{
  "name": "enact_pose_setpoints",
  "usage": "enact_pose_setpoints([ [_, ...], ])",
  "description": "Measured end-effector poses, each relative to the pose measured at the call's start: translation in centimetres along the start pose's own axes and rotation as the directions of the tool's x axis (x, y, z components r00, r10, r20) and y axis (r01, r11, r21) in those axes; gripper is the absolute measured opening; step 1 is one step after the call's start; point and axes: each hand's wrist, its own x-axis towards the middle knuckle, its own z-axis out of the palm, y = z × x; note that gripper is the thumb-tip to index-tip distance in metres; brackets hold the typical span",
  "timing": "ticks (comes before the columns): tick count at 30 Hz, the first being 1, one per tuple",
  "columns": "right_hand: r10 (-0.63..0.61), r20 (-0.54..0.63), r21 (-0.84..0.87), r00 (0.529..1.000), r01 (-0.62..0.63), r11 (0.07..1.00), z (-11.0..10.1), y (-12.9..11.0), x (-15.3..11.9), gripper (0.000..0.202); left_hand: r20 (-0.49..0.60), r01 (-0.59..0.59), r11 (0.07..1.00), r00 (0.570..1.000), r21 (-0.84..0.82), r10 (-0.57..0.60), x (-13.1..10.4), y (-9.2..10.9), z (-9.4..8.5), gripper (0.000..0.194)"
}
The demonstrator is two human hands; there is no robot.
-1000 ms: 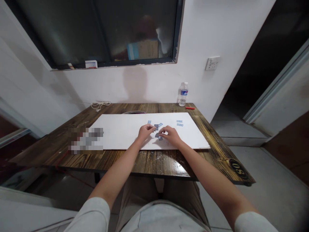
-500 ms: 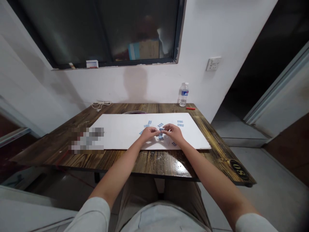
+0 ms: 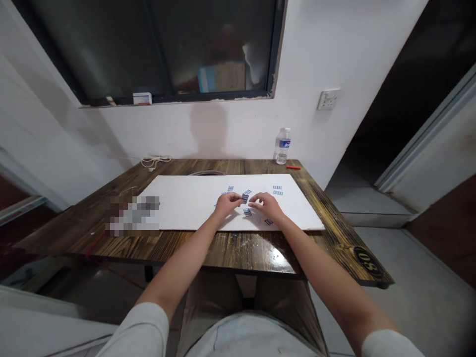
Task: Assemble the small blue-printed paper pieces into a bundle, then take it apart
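Observation:
Between the thumb and fingers of my left hand [image 3: 226,204] is a small dark blue rectangular piece [image 3: 245,198], held above the white board [image 3: 189,203]. Just to its right is my right hand [image 3: 268,207], thumb and fingers apart, with a slim gap to the piece. Below the two hands lies a blue-marked piece [image 3: 247,212]. Another small blue piece [image 3: 268,221] sits under my right wrist, partly covered. Behind my left hand several more blue-outlined pieces [image 3: 230,189] lie in a slanted line, some hidden by the hand.
More blue-outlined pieces [image 3: 277,193] lie on the board's right part. The board rests on a dark wooden table [image 3: 238,250]. A water bottle [image 3: 283,146] and red pen-like item [image 3: 293,167] stand at the back, with a white cable [image 3: 155,159] at back left.
My right hand has drawn slightly right, off the dark piece that both hands were touching. The piece, now tilted up in my left hand, shows more of its face.

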Motion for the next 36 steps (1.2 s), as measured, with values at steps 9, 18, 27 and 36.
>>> enact_pose_setpoints([
  [9,-0.008,0.208,-0.401,0.978,0.093,0.912,0.5,0.0,-0.8,0.024,-0.246,0.055,0.998,0.968,-0.018,-0.058,0.7,-0.7,-0.5,0.034],
  [18,0.011,0.084,-0.109,0.996,-0.002,0.994,-0.1,-0.1,-0.2,0.006,-0.159,0.076,0.997,0.984,-0.020,-0.078,0.4,-0.5,-0.2,0.027],
  [27,0.181,-0.129,0.277,0.975,-0.140,0.951,-0.1,0.3,0.0,0.031,-0.050,0.074,0.992,0.996,0.098,-0.069,0.1,-0.5,-0.3,0.024],
  [36,0.192,-0.120,0.331,0.974,-0.144,0.933,0.0,-0.4,-0.1,0.040,0.147,0.026,0.995,0.988,0.099,-0.041,-0.4,0.7,-0.3,0.035],
])
